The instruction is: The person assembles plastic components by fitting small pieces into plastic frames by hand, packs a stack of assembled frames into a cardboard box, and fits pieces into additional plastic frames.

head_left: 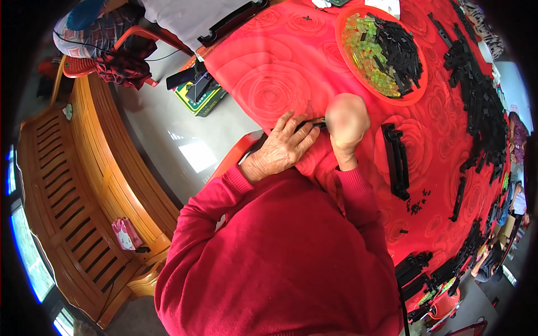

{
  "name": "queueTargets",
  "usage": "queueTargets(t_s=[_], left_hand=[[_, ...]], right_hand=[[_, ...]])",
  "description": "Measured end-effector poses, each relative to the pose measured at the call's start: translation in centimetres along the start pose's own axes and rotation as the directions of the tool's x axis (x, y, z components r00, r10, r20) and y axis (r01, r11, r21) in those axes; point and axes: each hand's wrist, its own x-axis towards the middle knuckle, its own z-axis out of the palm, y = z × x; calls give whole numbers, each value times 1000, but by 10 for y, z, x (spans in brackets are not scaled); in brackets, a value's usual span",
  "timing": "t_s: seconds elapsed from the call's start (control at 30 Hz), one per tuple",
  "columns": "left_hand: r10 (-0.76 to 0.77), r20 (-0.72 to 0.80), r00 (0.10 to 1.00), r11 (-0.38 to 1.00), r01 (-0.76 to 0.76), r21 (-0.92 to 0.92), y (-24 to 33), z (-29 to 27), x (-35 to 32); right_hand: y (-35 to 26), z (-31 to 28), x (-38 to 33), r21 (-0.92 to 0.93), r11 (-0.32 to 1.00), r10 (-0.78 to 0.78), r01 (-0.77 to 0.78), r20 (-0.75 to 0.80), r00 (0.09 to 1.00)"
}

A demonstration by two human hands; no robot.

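My left hand (283, 144) lies knuckles up near the table's edge, its fingers bent over a black plastic part (307, 123) and holding it. Most of that part is hidden under the fingers. Close on its right is my right hand (346, 127), closed in a fist that is partly blurred. A thin dark piece with a brownish tip runs between the two hands; what the fist holds is hidden. To the right of my right hand, a long black plastic bracket (397, 162) lies on the red rose-patterned tablecloth (269, 92).
A red basin (341, 47) holds yellow-green clear pieces and black pieces. Heaps of black parts (473, 95) line the table's right side. Small black bits (416, 203) lie past the bracket. Left are a wooden bench (73, 207), a green-yellow box (210, 103) and a red chair (81, 66).
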Motion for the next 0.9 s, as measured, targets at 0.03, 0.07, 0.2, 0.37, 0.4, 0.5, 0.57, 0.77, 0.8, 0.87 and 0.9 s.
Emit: queueTargets(t_s=[0.03, 0.07, 0.2, 0.37, 0.4, 0.5, 0.57, 0.77, 0.8, 0.87, 0.9], left_hand=[[10, 15, 1000, 1000, -10, 16, 0, 0, 1], [19, 31, 999, 999, -20, 31, 1, 0, 1], [10, 38, 999, 1000, -10, 8, 1, 0, 1], [-8, 49, 999, 1000, 7, 6, 1, -2, 6], [3, 45, 999, 1000, -3, 8, 1, -2, 6], [4, 45, 999, 999, -6, 34, 3, 2, 4], [-16, 3, 1000, 1000, 16, 15, 2, 8, 3], [-21, -16, 1000, 1000, 21, 4, 2, 6, 4], [-30, -13, 999, 999, 31, 11, 3, 5, 3], [-22, -12, 1000, 999, 22, 38, 2, 5, 5], [-11, -13, 1000, 999, 12, 47, 2, 5, 5]], right_hand=[[1, -1, 1, 1, 1000, 0, 1, -7, 1000], [1, -1, 1, 2, 1000, 2, -2, -9, 1000], [-1, 6, -1, -166, 986, 9, -12, -20, 1000], [1, 7, 1, -254, 967, -12, 10, -7, 1000], [0, 7, 0, -255, 967, -24, 21, -8, 1000], [-2, 7, -4, -160, 987, 15, -19, -29, 999], [1, 9, -7, -177, 984, -37, 35, -4, 999], [11, 10, -10, -286, 956, -56, 67, 46, 997], [9, 10, -9, -285, 956, -58, 68, 42, 997], [6, 12, -6, -252, 967, -33, 28, -16, 999], [4, 15, -6, -262, 964, -43, 32, -37, 998]])
